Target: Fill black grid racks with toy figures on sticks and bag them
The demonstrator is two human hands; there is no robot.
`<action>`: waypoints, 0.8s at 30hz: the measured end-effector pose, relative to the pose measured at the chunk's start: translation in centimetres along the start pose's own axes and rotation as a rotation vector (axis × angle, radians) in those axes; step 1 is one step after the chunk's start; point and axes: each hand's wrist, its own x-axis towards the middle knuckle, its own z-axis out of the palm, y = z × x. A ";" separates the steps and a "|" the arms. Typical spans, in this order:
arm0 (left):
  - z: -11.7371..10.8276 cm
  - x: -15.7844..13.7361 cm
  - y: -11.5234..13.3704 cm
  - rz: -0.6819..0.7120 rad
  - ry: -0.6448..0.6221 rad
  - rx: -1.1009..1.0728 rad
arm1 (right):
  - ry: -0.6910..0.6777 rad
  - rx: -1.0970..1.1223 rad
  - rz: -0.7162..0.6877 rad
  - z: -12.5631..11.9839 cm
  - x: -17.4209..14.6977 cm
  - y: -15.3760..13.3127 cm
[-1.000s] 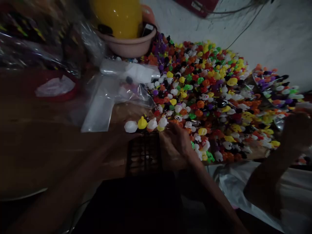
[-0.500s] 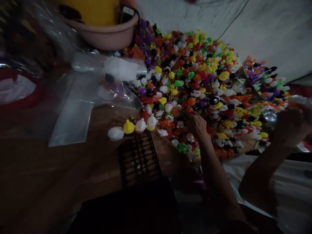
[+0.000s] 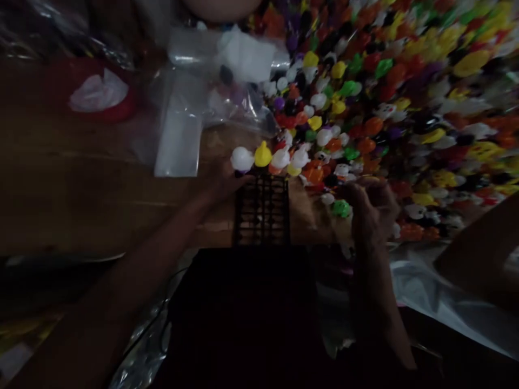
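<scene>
Tabletop [image 3: 93, 202] first: brown wood stretching out to my 9 o'clock (abacus as clock centre), so most of my elbow room is that way. Big heap of little plastic figures [image 3: 395, 129] from 1 to 3 o'clock, spilling close to the near edge and crowding that side. Someone else's arm [image 3: 482, 254] is just past 3, so not much swing there. Clear plastic bags [image 3: 178, 146] lie flat at 10, red dish [image 3: 125, 108] further out the same way. Abacus [image 3: 262, 210] sits right in front of me, near end by the table edge, probably for easy reach. My right hand [image 3: 375, 202] is at 3, fingers curled at the heap's fringe; too blurry to tell if they're pinching anything. My left hand [image 3: 223, 175] is around 10:30, by the row of four figures [image 3: 279, 159] at 12; can't tell if it's gripping. Guessing they're lined up to keep them together. Tiny green figure [image 3: 341, 208] at 3, beside my right hand.
</scene>
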 end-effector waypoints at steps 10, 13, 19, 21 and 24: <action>-0.4 -0.8 -0.5 0.085 0.061 0.067 | -0.221 -0.857 -0.373 1.5 -6.8 4.4; -1.9 -1.9 0.5 0.001 0.057 0.114 | -0.261 -0.996 -0.368 1.9 -6.6 3.8; -2.2 -2.9 0.6 0.009 0.055 0.131 | -0.298 -0.932 -0.333 2.3 -6.3 4.1; -1.6 -2.8 0.4 0.055 0.081 0.146 | -0.276 -0.910 -0.332 2.3 -6.4 4.3; -1.2 -2.8 0.4 0.142 0.114 0.215 | -0.236 -0.927 -0.317 2.3 -6.7 4.1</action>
